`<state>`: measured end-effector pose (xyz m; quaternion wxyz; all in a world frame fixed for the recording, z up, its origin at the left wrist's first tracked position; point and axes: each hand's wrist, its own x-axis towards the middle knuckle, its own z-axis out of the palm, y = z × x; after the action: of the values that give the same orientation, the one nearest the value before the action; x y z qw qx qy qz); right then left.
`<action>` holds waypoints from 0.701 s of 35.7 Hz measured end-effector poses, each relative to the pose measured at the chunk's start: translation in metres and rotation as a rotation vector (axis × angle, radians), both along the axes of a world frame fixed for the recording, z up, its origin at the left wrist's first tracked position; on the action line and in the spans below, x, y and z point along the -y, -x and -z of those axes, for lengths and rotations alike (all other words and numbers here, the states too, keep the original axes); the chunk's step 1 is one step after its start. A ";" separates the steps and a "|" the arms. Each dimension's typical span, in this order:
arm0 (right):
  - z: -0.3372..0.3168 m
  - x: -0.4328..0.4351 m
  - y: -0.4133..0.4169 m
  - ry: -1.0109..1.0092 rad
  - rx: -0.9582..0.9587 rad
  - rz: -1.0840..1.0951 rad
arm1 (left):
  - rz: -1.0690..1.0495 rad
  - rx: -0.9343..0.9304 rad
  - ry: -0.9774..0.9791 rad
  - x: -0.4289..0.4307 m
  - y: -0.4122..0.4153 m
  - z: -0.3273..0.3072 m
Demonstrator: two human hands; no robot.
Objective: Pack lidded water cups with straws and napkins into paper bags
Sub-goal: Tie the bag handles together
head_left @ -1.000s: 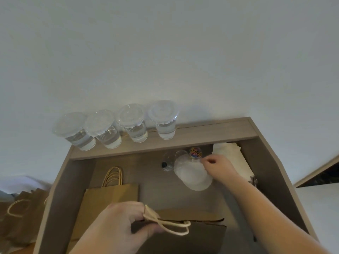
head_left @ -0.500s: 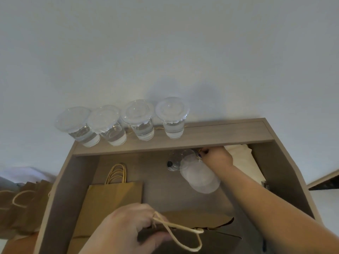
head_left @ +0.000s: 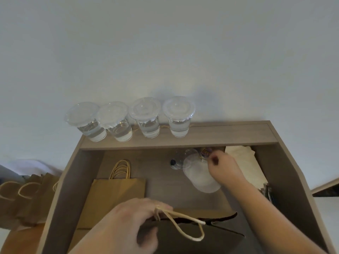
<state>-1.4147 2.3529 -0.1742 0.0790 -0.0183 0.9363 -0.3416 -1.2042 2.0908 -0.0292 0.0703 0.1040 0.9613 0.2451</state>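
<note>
Several lidded water cups (head_left: 178, 118) stand in a row on the top ledge of a wooden shelf unit (head_left: 220, 134). My left hand (head_left: 128, 224) grips the rim and rope handle of an open brown paper bag (head_left: 192, 235) at the front of the compartment. My right hand (head_left: 222, 167) reaches to the back, fingers curled next to a small colourful container (head_left: 204, 153) under the ledge. Whether the fingers hold anything is hidden. White napkins (head_left: 242, 160) lie to the right of that hand.
A stack of clear lids (head_left: 200, 178) and an empty clear cup (head_left: 177, 160) lie in the compartment. Flat paper bags (head_left: 117, 191) are piled at its left. More brown bags (head_left: 23, 200) stand outside the unit on the left. Dark packets (head_left: 267, 191) lie by the right wall.
My right hand went deeper under the ledge, then drew back a little toward me. My left hand keeps its hold on the bag, whose handle has swung lower.
</note>
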 end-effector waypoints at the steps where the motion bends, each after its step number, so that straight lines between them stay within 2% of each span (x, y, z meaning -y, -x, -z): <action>1: -0.006 -0.002 -0.017 0.034 0.051 -0.049 | -0.028 -0.005 0.040 0.001 -0.004 0.001; 3: -0.023 -0.004 -0.048 0.109 0.167 -0.141 | -0.044 -0.005 0.059 0.008 -0.006 0.004; 6: -0.060 -0.005 -0.075 0.250 0.261 -0.238 | -0.054 0.034 -0.081 0.016 0.005 -0.001; 9: -0.100 -0.004 -0.089 0.369 0.292 -0.353 | -0.127 0.108 -0.241 0.016 0.019 -0.006; 12: -0.128 0.001 -0.096 0.447 0.273 -0.424 | -0.160 0.103 -0.362 0.008 0.035 -0.003; 18: -0.141 0.021 -0.116 0.431 0.144 -0.382 | -0.126 0.065 -0.547 -0.011 0.048 0.001; 21: -0.138 0.026 -0.128 0.403 0.051 -0.313 | -0.131 0.016 -0.571 -0.009 0.043 0.000; 25: -0.136 0.025 -0.144 0.315 0.042 -0.321 | -0.088 -0.012 -0.591 -0.009 0.036 -0.005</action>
<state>-1.2708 2.3282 -0.0379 0.1479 -0.1722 0.8548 -0.4668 -1.2398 2.1001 -0.0237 0.0209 0.0797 0.8524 0.5164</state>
